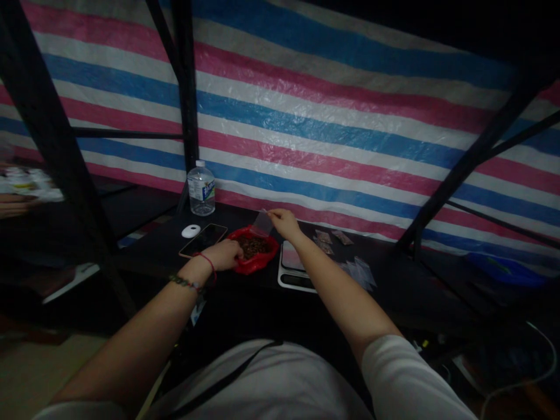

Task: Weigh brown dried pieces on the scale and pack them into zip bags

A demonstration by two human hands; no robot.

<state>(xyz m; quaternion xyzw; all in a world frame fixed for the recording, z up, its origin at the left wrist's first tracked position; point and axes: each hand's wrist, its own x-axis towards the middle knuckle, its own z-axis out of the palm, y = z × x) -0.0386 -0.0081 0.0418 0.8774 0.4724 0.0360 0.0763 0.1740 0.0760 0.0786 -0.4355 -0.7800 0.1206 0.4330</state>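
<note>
A red plastic bag (255,263) lies with its mouth spread wide, full of small brown pieces (251,246) too small to name. At its left rim is my left hand (224,255), fingers curled and tips down at the pieces; what they grip is hidden. My right hand (283,221) pinches the edge of a small clear plastic bag (262,223) over the far side of the red bag. Below my right forearm sits a white digital scale (289,279), partly covered by the arm. Small filled bags (324,237) and flat clear bags (361,272) lie right of it.
A phone (203,240), a white oval object (191,231) and a clear bottle (202,189) stand left on the dark table. Black metal posts (187,87) rise before a striped plastic sheet (306,116). A blue tray-like object (503,269) is far right; another person's hand (15,205) far left.
</note>
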